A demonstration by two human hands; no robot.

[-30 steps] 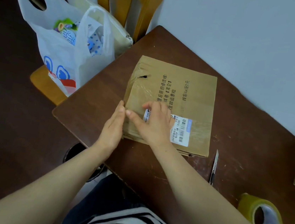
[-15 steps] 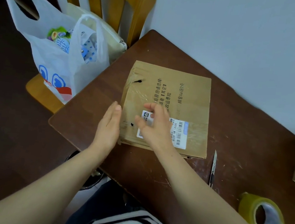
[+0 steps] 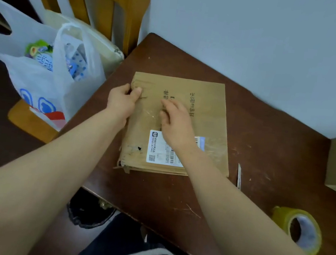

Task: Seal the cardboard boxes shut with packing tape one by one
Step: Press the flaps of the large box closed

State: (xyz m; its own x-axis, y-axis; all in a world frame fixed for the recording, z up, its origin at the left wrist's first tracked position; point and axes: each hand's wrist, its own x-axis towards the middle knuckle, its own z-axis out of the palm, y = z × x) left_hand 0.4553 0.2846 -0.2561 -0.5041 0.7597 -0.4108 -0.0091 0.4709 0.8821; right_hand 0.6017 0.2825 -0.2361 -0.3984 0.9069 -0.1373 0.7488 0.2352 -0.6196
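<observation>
- The cardboard box (image 3: 211, 115) lies flat near the surface's (image 3: 266, 143) left edge. It looks light and thin, and is frayed at its near left corner.
- The left hand (image 3: 121, 102) curls its fingers over the box's left edge.
- The right hand (image 3: 176, 124) rests on top, its fingers relaxed and holding nothing.
- The box is probably best held by its firmer side edges.

A person's left grip (image 3: 121, 102) clasps the left edge of a flat cardboard box (image 3: 211, 115) on the bench (image 3: 267, 139), right grip (image 3: 175, 126) resting on top; tape roll (image 3: 281, 217) nearby.
</observation>
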